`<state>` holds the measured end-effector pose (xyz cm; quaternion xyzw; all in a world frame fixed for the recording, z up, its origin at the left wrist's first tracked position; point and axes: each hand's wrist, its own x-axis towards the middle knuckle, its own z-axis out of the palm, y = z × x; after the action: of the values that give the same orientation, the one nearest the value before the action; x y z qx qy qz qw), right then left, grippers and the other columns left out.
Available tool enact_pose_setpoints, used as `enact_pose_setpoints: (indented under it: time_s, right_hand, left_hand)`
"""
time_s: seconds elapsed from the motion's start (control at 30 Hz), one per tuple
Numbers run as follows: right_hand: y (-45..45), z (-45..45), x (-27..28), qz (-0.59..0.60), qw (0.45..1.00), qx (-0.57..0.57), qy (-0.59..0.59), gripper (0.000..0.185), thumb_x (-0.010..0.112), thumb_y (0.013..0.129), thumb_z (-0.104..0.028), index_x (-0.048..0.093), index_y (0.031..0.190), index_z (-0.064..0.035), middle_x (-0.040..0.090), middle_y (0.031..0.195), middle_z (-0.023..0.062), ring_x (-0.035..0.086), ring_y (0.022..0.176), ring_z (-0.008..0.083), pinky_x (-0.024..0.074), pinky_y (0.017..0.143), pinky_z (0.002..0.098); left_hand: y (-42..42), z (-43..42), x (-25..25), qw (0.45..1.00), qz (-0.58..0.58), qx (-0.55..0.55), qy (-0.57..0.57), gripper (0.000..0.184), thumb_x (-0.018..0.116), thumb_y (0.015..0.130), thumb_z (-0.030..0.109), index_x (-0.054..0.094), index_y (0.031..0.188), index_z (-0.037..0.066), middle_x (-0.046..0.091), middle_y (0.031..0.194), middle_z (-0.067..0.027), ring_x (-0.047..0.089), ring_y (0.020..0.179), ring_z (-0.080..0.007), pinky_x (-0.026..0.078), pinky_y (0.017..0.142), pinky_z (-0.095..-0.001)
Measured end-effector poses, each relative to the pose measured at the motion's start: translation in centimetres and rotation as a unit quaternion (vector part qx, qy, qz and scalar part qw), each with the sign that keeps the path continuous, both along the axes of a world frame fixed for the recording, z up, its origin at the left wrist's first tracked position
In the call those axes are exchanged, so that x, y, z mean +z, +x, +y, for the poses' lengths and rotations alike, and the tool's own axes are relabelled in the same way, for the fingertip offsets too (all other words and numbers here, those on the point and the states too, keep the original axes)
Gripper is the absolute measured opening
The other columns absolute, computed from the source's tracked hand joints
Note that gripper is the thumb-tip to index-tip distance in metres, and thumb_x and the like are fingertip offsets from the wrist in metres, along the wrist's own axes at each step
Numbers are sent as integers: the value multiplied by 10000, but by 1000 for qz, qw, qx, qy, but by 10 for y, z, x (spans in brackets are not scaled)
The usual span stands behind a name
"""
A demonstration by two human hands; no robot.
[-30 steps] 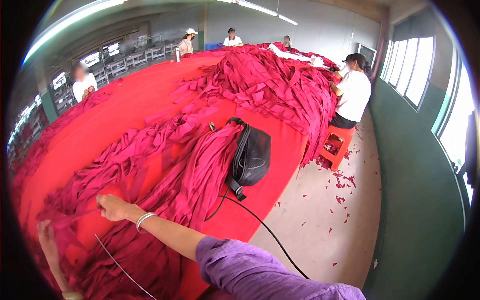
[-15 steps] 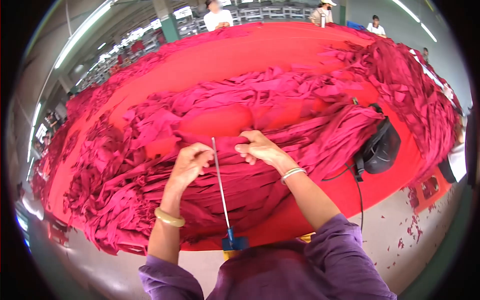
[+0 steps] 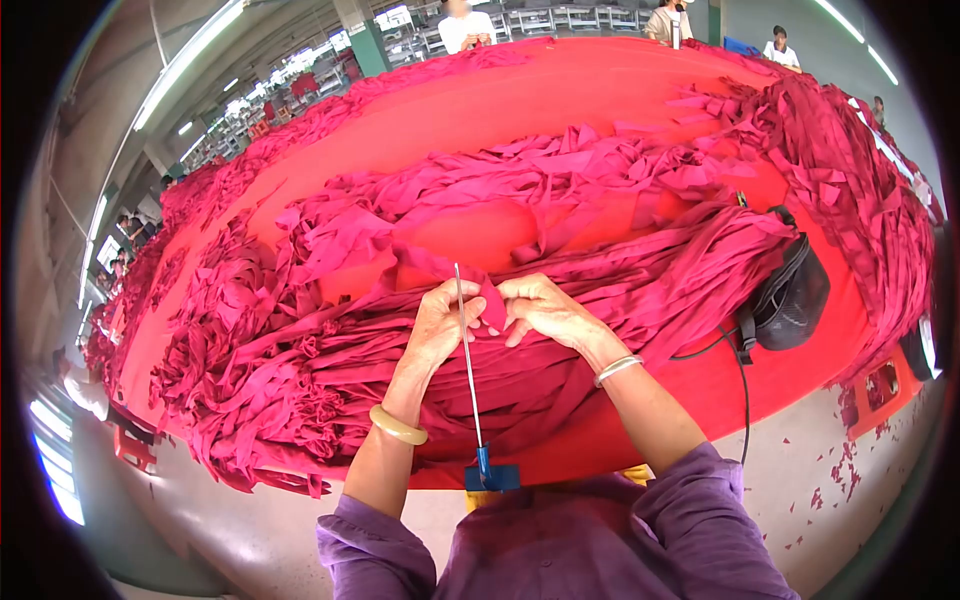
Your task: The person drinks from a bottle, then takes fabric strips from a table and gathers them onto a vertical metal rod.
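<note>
A thin metal rod [image 3: 468, 360] rises from a blue base [image 3: 492, 477] at the table's near edge. Behind the rod, my left hand [image 3: 440, 322] is closed, its thumb and fingers pinching a dark red fabric strip [image 3: 493, 305]. My right hand [image 3: 550, 312] grips the same strip from the other side, fingers curled, close to the left. A folded bit of the strip shows between the two hands. Beneath them lies a thick bundle of long red fabric strips [image 3: 640, 270], running from left to right.
Red cloth covers the large table [image 3: 590, 80], with more heaped strips [image 3: 850, 190] at the right. A black bag [image 3: 795, 300] with a cable sits right of the bundle. An orange stool [image 3: 885, 395] stands near floor scraps. A person in white [image 3: 465, 30] is across the table.
My hands have come closer together, and a folded bit of strip now shows between them. The whole view has shifted, so the table and rod appear farther right.
</note>
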<state>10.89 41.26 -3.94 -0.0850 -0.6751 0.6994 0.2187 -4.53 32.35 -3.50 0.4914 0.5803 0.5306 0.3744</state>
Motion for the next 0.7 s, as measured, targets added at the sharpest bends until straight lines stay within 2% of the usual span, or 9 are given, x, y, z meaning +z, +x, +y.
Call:
enact_pose_setpoints:
  time_s: [0.07,0.13,0.27,0.33,0.37,0.47,0.57,0.63,0.7]
  right_hand:
    - [-2,-2,-3,-12,999,-26,-38,133,411,800,-29,541,823,-10,571,728,64,557,615,127,513,538,256]
    - [-6,-4,-7,-6,993,-85,-78,111,477,825,-95,529,813,2,541,672,71,546,547,148,491,457,269]
    - [-13,-7,-7,-12,992,-123,-28,137,551,813,-144,529,839,-11,552,648,52,528,515,133,461,431,243]
    - [-15,-9,-6,-34,985,-168,12,132,593,794,-127,523,836,-23,559,644,39,498,504,70,400,406,192]
    - [-17,-9,-8,-36,985,-168,12,132,593,794,-127,523,836,-23,559,644,39,498,504,70,400,406,192]
    - [-25,-11,-16,-31,963,-244,111,107,610,771,-83,525,786,-19,543,602,22,486,494,59,377,393,191]
    - [-33,-18,-21,24,942,-313,122,88,617,728,-16,530,732,-8,539,624,38,503,522,94,386,424,223]
    - [-35,-21,-19,51,867,-413,276,76,586,687,49,529,705,1,528,655,68,520,573,151,400,482,265]
    - [-37,-21,-18,49,872,-408,268,84,569,672,68,529,701,1,519,667,82,521,593,171,398,503,279]
  left_hand:
    - [3,-2,4,1000,-14,-10,-6,148,540,818,89,535,944,11,555,730,-36,516,580,-85,427,454,-199]
    - [4,-2,5,999,-26,-20,-11,152,525,827,87,536,959,13,563,743,-41,536,591,-91,443,471,-198]
    - [7,-4,4,998,-69,-10,-7,156,465,857,84,522,989,21,574,785,-54,581,638,-128,495,538,-226]
    - [8,-7,4,996,-89,-6,-2,152,443,870,89,513,989,24,583,795,-59,605,675,-151,521,573,-241]
    - [8,-8,4,993,-113,-20,5,153,447,869,88,512,993,25,584,804,-62,610,693,-160,526,584,-251]
    - [7,-8,-1,990,-137,-16,18,156,474,859,95,514,991,22,585,809,-68,612,697,-165,533,587,-264]
    - [6,-7,-5,990,-134,9,34,156,519,840,110,528,960,11,581,792,-66,606,667,-156,536,567,-269]
    - [6,-7,-5,991,-129,16,45,156,542,829,118,538,935,4,578,778,-64,602,651,-151,537,557,-270]
    - [8,-7,-5,990,-123,46,57,135,554,820,113,553,883,-6,566,744,-56,593,613,-140,533,535,-259]
